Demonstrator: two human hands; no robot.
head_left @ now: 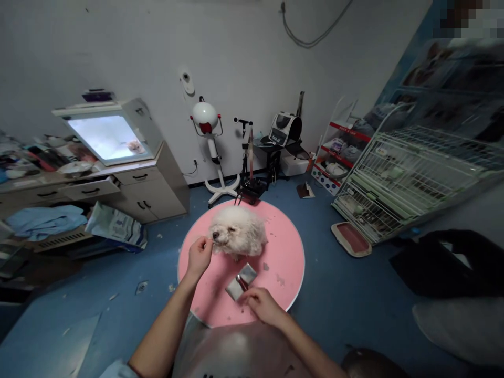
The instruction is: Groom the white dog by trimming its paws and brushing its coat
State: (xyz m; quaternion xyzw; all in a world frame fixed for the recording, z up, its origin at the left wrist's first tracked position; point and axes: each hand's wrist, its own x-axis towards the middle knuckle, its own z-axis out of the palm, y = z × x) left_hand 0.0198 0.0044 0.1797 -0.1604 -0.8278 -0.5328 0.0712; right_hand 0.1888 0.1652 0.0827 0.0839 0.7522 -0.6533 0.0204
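White dog (238,231) is on the round pink table (289,247), facing left, its legs mostly hidden under body and coat. At the far left, clutter on the counter (137,177) is blurred and cut by the edge; beside it, a lit box (106,137) shows a pale furry shape (135,146) too small to make out. The left hand (200,255) has its fingertips pinched together right at the dog's muzzle; whether hair is caught between them I cannot tell. In front of the dog, the brush (241,282) has its reddish handle partly covered by the right hand (264,305), fingers curled closed around its end; whether it touches the tabletop is unclear. Rightward stands a wire cage (394,173), its contents hard to read, and a dark heap (444,262).
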